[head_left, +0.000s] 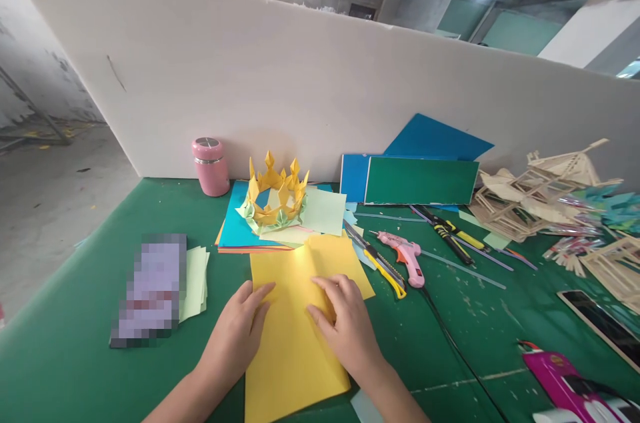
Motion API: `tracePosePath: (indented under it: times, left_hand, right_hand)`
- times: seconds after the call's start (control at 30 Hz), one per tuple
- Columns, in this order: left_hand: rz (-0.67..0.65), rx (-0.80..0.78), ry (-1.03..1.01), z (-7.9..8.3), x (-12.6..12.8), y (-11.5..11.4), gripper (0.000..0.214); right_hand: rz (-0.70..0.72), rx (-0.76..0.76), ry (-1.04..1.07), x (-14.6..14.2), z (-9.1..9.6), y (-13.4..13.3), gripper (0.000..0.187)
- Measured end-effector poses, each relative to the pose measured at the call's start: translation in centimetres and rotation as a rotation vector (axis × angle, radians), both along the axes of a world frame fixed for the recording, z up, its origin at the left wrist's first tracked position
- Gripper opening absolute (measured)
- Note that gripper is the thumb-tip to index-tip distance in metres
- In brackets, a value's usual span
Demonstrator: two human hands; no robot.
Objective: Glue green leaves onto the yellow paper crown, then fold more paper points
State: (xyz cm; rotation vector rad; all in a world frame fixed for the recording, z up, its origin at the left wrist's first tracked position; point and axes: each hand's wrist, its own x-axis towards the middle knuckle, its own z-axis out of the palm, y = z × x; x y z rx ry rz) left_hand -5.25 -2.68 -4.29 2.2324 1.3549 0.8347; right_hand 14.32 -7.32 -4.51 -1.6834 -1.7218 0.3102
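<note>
A sheet of yellow paper (287, 363) is laid at the near middle of a green table (75, 363), directly below the viewer, with a raised bend running along its right part. The paper is touched from both sides by two bare hands. The left hand (237, 326) is rested at the left edge, its grip loose, with thumb and forefinger slightly parted. The right hand (347, 319) is placed over the bend, fingers curved; whether the paper is pinched in its grip cannot be told.

Just beyond, a pointed yellow paper crown (273, 217) with pale green trim is set on a stack of coloured sheets (234, 228). A pink flask (213, 176) is stood to the left of the crown. Nearer, on the left, pale green slips (196, 284) are partly covered by a pixelated purple item (156, 283). To the right of the paper, a yellow-handled cutter (387, 273) is laid beside a pink glue gun (406, 253).
</note>
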Motion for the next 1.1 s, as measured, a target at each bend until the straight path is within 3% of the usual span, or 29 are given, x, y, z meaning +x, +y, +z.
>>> tracePosePath:
  times: [0.2,0.7,0.93,1.1]
  left_hand:
    - [-0.022,0.038,0.06,0.0,0.0,0.1,0.038]
    - [-0.022,0.08,0.136,-0.2,0.2,0.0,0.038]
    - [-0.02,0.133,0.135,-1.1,0.1,-0.1,0.038]
    - [-0.023,0.144,0.149,-1.1,0.1,0.0,0.038]
  right_hand:
    - [0.073,-0.099,-0.097,0.0,0.5,0.1,0.009]
    - [0.033,-0.21,-0.161,2.2,1.5,0.6,0.016]
    - [0.095,-0.283,-0.154,2.6,2.5,1.0,0.012]
    - [0.139,-0.347,-0.225,3.2,2.9,1.3,0.033]
